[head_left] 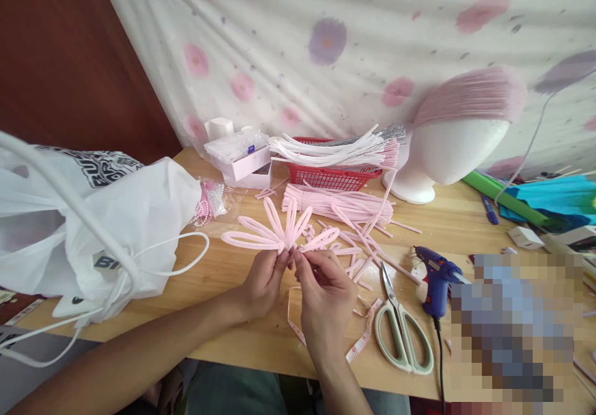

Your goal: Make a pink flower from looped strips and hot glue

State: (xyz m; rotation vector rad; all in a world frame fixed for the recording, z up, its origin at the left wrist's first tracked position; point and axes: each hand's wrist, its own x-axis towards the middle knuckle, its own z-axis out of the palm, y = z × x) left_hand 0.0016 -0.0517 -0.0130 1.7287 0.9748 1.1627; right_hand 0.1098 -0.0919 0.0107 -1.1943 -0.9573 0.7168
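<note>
Loops (289, 233): pink, fuzzy, spread in a fan above the counter (261, 343), gathered at the base between both hands.
Left hand (263, 281): thumb and finger clamped on the base, most of the fan opening above them.
Right hand (328, 284): fingertips pinched together on the base, just beside the left, under the loop that leans right.
Base: mostly hidden by fingertips; whether it is twisted, tied or glued, I cannot tell. If that join is loose, an easing pinch could let loops swivel or slip out — and a hard squeeze there could crush the fuzz or kink the wire, if there is wire inside.
Loose stems (354, 253): strewn just behind the right hand; a loop dipping that way could snag one.
Tape (365, 334): curled on the counter beside the right hand, easily dragged by the wrist.
Scissors (395, 303): lying to the right, points away from the person; an elbow swung wide could knock them.
Glue gun (436, 275): on its side beyond the scissors, nozzle towards the stems. Heat does not show, but if hot it could scorch them or burn a finger; a tug on its cord (440, 353) could swing it round.
Bag (153, 204): bulky, on the left, well apart from the loops.
</note>
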